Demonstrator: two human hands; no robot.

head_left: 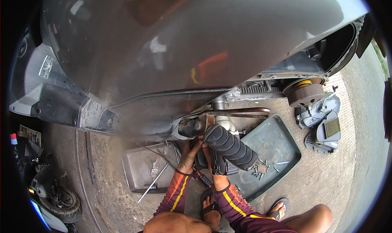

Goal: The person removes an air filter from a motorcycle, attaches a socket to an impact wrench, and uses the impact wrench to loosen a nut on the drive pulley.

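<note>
Low on the side of a grey scooter point(196, 61), my two hands meet beside a black ribbed rubber part point(230, 146). My left hand point(188, 154) reaches up to its near end, fingers bent together at a small spot I cannot make out. Close by, my right hand point(207, 153) reaches up under the ribbed part, which hides most of its fingers. A dark block-shaped part point(222, 164) lies just right of that wrist. Above the hands are a rusty bracket point(199, 126) and a curved metal bar point(241, 112).
A shallow grey tray point(132, 167) on the left carries a long metal rod point(153, 183). The larger tray point(292, 141) on the right holds several bolts point(261, 167). Removed engine covers point(326, 131) lie beyond, below an exposed round drum point(304, 95). Another two-wheeler point(57, 200) stands far left.
</note>
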